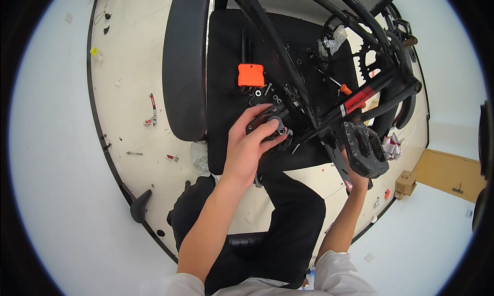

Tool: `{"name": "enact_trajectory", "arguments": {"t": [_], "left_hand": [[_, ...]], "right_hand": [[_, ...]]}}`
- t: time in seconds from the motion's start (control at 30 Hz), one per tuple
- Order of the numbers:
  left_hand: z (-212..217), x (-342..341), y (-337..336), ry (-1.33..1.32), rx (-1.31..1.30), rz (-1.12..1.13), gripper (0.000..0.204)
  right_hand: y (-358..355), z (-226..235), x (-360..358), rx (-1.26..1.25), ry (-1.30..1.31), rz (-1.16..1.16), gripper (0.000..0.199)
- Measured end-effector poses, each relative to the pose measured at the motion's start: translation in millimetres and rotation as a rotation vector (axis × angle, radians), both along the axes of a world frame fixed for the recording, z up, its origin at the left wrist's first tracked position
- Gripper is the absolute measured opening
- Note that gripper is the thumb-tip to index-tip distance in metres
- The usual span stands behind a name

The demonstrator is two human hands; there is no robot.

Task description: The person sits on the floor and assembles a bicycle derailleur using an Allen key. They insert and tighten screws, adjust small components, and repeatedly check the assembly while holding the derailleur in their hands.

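Observation:
My left hand (253, 137) is closed around a dark metal bicycle part (267, 122), the thumb pressed across its top beside a round bolt end. The exact kind of part is unclear. It is just above the black seat cushion (226, 111), next to loose nuts and bolts (267, 88). On the right, my right hand (357, 178) is behind a black bicycle pedal (366, 151), which hides its fingers, so its grip does not show. Above and between the hands lies a black bicycle frame (267, 33) with a red panel.
An orange tool case (251, 75) lies on the cushion left of the frame. A screwdriver (334, 82) with an orange handle is under the tubes. A toothed chainring (368, 62) sits at the upper right. A bicycle saddle (140, 206) and a cardboard box (405, 183) are on the floor.

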State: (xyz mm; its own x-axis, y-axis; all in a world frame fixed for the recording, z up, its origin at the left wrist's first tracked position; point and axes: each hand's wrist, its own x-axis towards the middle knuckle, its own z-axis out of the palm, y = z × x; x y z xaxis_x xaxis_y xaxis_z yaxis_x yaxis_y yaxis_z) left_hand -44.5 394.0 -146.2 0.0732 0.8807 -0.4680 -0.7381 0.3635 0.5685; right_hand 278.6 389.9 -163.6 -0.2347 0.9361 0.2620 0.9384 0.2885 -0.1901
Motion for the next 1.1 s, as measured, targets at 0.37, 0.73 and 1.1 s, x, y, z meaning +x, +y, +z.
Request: {"name": "enact_trajectory", "arguments": {"t": [0.37,0.73,1.1], "left_hand": [[-4,0,1,0.151,0.075,0.074,0.036],[-14,-15,8,0.407,0.203,0.182,0.040],[-13,-3,6,0.523,0.326,0.130,0.041]], "right_hand": [[-40,36,-154,-0.690,1.133,-0.069,0.015],[23,27,-210,-0.311,0.964,0.004,0.009],[23,24,-196,-0.261,0.826,0.011,0.010]]}}
